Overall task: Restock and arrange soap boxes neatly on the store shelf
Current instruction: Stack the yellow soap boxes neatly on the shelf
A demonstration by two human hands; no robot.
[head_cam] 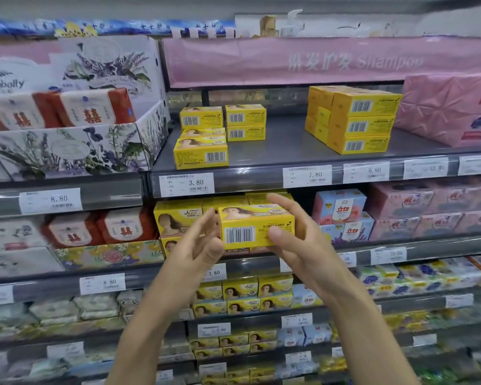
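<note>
I hold a yellow soap box (250,229), barcode side facing me, in front of the middle shelf. My right hand (303,245) grips its right end, thumb on the front and fingers over the top. At the box's left end is my left hand (195,245), fingers loosely spread; whether they touch it is unclear. Behind it, more of the same yellow boxes (175,218) stand on the middle shelf. On the grey upper shelf (283,145) are a front stack of these boxes (200,155) and a rear pair (245,122).
A taller stack of darker yellow boxes (358,120) stands to the right on the upper shelf, with pink packs (450,112) beyond. A floral display carton (75,145) borders the shelf on the left. Blue soap boxes (342,212) sit right of the held box.
</note>
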